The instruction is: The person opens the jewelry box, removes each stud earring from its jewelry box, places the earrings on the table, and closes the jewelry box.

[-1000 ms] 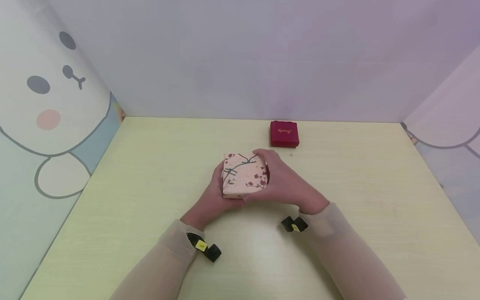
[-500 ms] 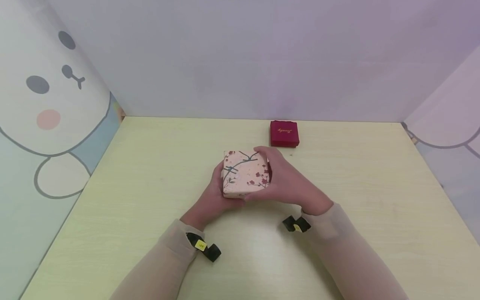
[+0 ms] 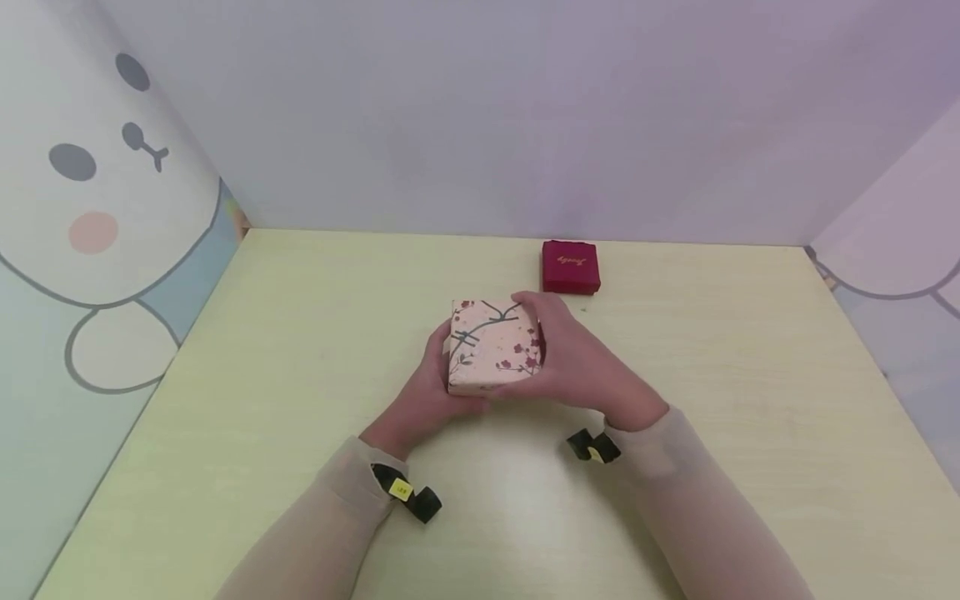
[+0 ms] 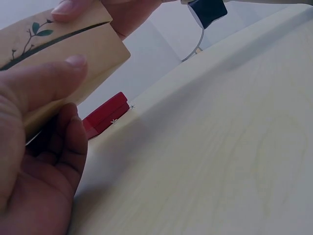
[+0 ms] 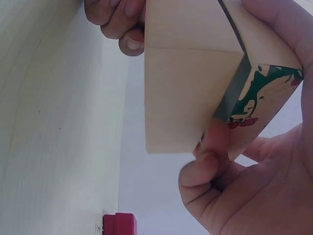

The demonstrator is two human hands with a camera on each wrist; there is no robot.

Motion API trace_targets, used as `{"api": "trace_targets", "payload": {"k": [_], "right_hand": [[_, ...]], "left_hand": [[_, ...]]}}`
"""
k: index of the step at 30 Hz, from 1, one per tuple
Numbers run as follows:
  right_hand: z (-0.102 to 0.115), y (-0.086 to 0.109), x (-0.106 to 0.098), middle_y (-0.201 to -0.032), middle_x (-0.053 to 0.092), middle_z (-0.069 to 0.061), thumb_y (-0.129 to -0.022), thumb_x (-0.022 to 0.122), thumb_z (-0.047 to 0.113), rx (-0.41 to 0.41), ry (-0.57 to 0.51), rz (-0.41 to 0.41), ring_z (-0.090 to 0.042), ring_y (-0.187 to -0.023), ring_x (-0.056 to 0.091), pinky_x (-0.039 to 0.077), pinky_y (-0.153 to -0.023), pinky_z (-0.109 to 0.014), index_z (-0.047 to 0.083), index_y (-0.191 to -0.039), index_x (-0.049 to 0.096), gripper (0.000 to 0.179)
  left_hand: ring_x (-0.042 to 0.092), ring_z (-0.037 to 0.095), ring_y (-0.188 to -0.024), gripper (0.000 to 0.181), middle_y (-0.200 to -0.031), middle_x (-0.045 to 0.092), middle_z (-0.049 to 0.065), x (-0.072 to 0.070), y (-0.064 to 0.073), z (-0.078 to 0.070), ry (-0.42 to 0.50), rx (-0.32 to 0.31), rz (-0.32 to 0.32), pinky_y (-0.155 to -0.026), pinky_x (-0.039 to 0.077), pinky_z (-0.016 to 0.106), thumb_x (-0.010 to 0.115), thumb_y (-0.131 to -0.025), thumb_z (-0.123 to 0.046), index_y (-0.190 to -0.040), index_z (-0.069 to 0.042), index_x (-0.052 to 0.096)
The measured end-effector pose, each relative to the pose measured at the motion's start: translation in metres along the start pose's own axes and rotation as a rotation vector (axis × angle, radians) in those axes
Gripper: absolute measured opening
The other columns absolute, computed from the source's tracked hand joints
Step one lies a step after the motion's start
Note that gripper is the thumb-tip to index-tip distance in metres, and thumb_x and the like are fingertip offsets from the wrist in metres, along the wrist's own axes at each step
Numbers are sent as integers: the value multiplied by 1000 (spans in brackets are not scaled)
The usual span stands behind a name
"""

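Observation:
Between both hands is a square cardboard gift box. Its lid (image 3: 491, 343) is pale with red blossoms and dark branches; the base (image 5: 190, 103) is plain beige. My left hand (image 3: 426, 400) holds the base from the left, its thumb (image 4: 61, 81) along the side wall and its fingers curled beneath. My right hand (image 3: 573, 362) grips the lid from the right, thumb along the near side and fingers at the far side. The right wrist view shows a dark wedge-shaped gap between lid and base, so the lid sits tilted. The box's inside is hidden.
A small dark red jewelry box (image 3: 571, 267) with gold lettering stands closed on the pale wooden table (image 3: 315, 350), behind and right of the hands. A light wall panel (image 3: 480, 117) rises at the table's back edge, and side panels carry a cartoon face (image 3: 112, 192).
The patterned lid has risen slightly and shifted a little right, with my right hand moving along. My left hand stays nearly still on the base. The red box stays put.

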State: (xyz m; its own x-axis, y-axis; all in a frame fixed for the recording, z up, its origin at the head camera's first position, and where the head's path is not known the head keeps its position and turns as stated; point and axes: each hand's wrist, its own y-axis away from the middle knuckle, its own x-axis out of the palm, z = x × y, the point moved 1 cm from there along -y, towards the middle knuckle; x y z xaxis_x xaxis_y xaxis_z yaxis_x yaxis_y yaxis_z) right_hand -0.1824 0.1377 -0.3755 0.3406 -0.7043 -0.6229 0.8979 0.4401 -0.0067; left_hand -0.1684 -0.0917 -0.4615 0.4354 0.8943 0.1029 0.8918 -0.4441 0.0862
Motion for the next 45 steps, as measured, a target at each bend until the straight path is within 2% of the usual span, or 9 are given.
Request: {"api": "trace_targets", "payload": {"k": [4, 7, 12, 18, 22, 28, 35, 40, 45], "right_hand": [[0, -1, 2, -140, 42, 1, -62, 98, 52, 7, 8, -17, -17, -118, 47, 47, -98, -40, 11, -154, 33, 119], [-1, -5, -1, -138, 41, -1, -64, 98, 48, 19, 10, -35, -19, -115, 48, 48, -95, -40, 11, -154, 32, 118], [-3, -14, -13, -144, 39, -4, -66, 97, 46, 53, 19, -40, -21, -119, 46, 48, -99, -41, 12, -156, 30, 117], [-5, -33, -30, -150, 35, -3, -67, 96, 48, 91, 62, -33, -20, -126, 42, 43, -107, -43, 13, -158, 29, 119], [-6, -49, -38, -150, 36, -5, -67, 95, 49, 86, 115, -6, -21, -125, 41, 43, -106, -41, 10, -158, 29, 119], [-6, -73, -49, -155, 33, -9, -68, 94, 51, 118, 199, 97, -24, -127, 40, 40, -108, -43, 8, -160, 24, 123], [-4, -101, -64, -157, 30, -14, -71, 94, 45, 137, 246, 160, -26, -127, 37, 36, -107, -41, 3, -160, 22, 122], [-2, -120, -66, -153, 33, -16, -72, 93, 42, 145, 295, 173, -27, -126, 38, 35, -108, -41, 0, -158, 23, 119], [4, -135, -61, -144, 37, -14, -74, 91, 40, 165, 314, 202, -26, -117, 43, 40, -101, -38, 0, -157, 25, 114]], "left_hand": [[59, 23, -126, 122, -152, 49, -5, -1, 3, -1, -43, -29, -18, -111, 39, 45, 91, -78, -11, -158, -46, 7], [59, 23, -125, 121, -152, 49, -4, -1, 4, -1, -52, -42, -18, -109, 41, 45, 92, -78, -14, -158, -47, 8], [61, 28, -121, 117, -145, 56, 2, 0, 2, -1, -34, -29, -9, -105, 45, 44, 90, -79, -6, -157, -46, 13], [62, 30, -119, 118, -143, 57, 7, 0, 1, -2, -16, -15, -15, -102, 49, 42, 88, -78, 1, -159, -40, 12], [63, 31, -118, 119, -144, 57, 10, 0, 1, -2, 6, -5, -8, -99, 51, 40, 86, -78, 4, -160, -36, 10], [63, 32, -118, 120, -144, 56, 11, 0, 1, 0, 16, -6, -2, -99, 51, 39, 86, -77, 5, -160, -36, 10], [63, 33, -116, 122, -143, 56, 12, 1, -1, 2, 15, -1, -4, -98, 52, 40, 87, -77, 6, -162, -31, 8], [63, 32, -116, 123, -143, 56, 12, 1, -1, 3, 2, 0, -2, -98, 51, 40, 88, -76, 4, -163, -30, 7], [63, 30, -117, 124, -143, 57, 9, 2, 2, 2, -27, -11, -16, -99, 50, 41, 89, -76, 1, -163, -31, 8]]}}
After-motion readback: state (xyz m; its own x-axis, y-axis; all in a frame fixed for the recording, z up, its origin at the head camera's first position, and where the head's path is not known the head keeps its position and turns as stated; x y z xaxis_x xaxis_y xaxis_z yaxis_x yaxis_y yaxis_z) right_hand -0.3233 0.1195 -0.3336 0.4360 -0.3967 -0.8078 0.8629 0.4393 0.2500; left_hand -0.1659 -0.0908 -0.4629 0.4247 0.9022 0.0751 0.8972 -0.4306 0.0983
